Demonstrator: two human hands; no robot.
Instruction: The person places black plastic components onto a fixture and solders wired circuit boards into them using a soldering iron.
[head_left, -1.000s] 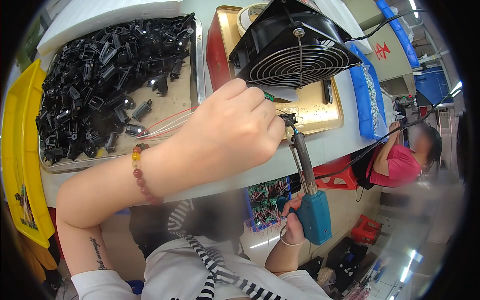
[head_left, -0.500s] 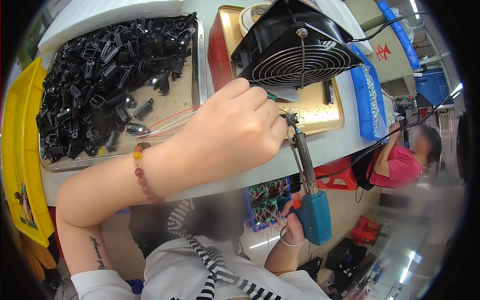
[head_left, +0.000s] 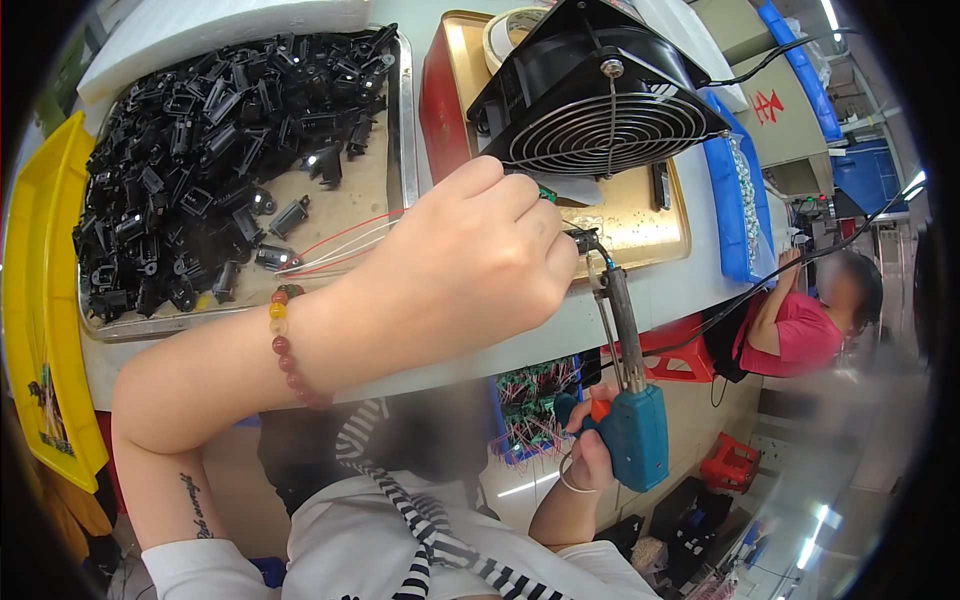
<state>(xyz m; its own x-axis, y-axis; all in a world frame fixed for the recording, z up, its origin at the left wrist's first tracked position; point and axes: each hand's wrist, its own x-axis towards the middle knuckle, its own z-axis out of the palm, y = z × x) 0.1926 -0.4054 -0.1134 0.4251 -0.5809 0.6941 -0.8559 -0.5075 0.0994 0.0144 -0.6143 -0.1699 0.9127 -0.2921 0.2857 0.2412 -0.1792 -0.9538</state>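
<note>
My left hand (head_left: 480,255), closed in a fist with the knuckles up, holds a small green circuit board (head_left: 546,194), mostly hidden behind the fingers. Thin red and white wires (head_left: 345,243) trail from behind this hand towards the left. A small black plastic part (head_left: 582,240) sticks out past its fingertips. My right hand (head_left: 588,455), lower down, grips the blue handle of a soldering gun (head_left: 638,435). The gun points upward, its tip right at the black part.
A metal tray (head_left: 405,130) heaped with black plastic housings (head_left: 200,150) lies left. Ahead, a black fan (head_left: 610,130) stands on a gold tray (head_left: 660,235). Blue bins (head_left: 735,200), a yellow bin (head_left: 40,300) and a cable (head_left: 770,280) are around. A person in pink (head_left: 795,325) sits right.
The soldering gun's shaft and tip have shifted slightly right. My left hand has barely moved and stays closed; my right hand keeps its grip.
</note>
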